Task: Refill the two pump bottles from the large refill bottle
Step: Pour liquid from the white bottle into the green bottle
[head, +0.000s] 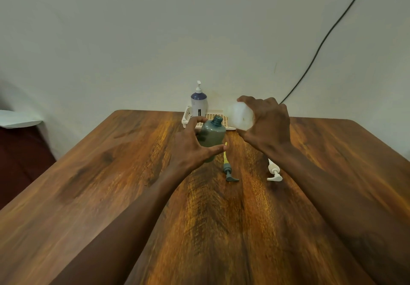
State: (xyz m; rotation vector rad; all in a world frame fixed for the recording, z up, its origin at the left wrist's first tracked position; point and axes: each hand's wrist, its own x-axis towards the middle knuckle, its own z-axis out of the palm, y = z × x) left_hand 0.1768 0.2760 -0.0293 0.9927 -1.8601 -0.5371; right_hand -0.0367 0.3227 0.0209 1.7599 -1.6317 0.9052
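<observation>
Left hand [195, 145] grips the uncapped green bottle [211, 135], standing mid-tabletop [88, 173]. Right hand [266, 125] clasps the white bottle [240, 116], tilted above it. Both pumps lie alongside.

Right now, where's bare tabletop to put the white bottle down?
Bare: the left half of the table and the right side past the white pump. Crowded: centre, around the grey bottle, grey pump and basket.
</observation>
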